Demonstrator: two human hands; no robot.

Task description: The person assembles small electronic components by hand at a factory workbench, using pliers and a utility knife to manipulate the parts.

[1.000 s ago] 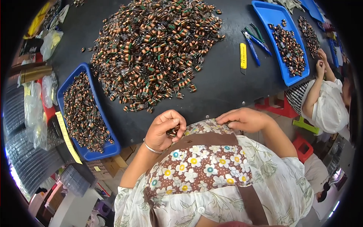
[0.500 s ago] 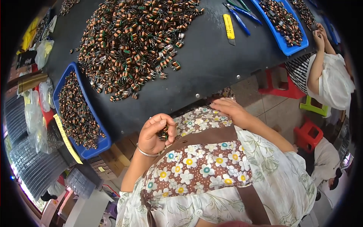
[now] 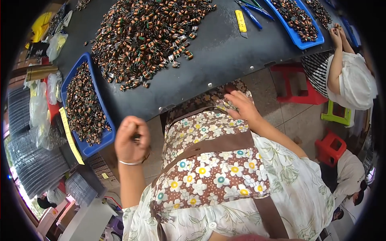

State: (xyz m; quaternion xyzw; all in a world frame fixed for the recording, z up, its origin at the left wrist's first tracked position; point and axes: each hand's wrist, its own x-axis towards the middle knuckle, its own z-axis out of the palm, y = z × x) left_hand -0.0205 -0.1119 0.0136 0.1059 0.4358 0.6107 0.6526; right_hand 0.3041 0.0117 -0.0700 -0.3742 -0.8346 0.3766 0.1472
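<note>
My left hand (image 3: pixel 130 138), with a bracelet at the wrist, is curled closed off the table's front edge. The small copper coils inside it are mostly hidden by the fingers. Beside it stands a blue tray (image 3: pixel 100 149) filled with small copper-wound coils (image 3: pixel 83 102). My right hand (image 3: pixel 242 106) hovers over the lap of my flowered apron (image 3: pixel 209 124), fingers apart, with nothing seen in it. A large heap of copper coils (image 3: pixel 140 40) with green and black parts covers the table's left-middle.
On the black table (image 3: pixel 225 56) lie a yellow utility knife (image 3: pixel 241 21) and blue-handled pliers (image 3: pixel 252 17). A second blue tray (image 3: pixel 307 45) of coils is at the right. Near it a co-worker's hands (image 3: pixel 336 34) work, by a red stool (image 3: pixel 295 88).
My left hand has swung left, away from my lap toward the near blue tray, still closed. My right hand has lifted slightly and its fingers have spread. The view has shifted a little.
</note>
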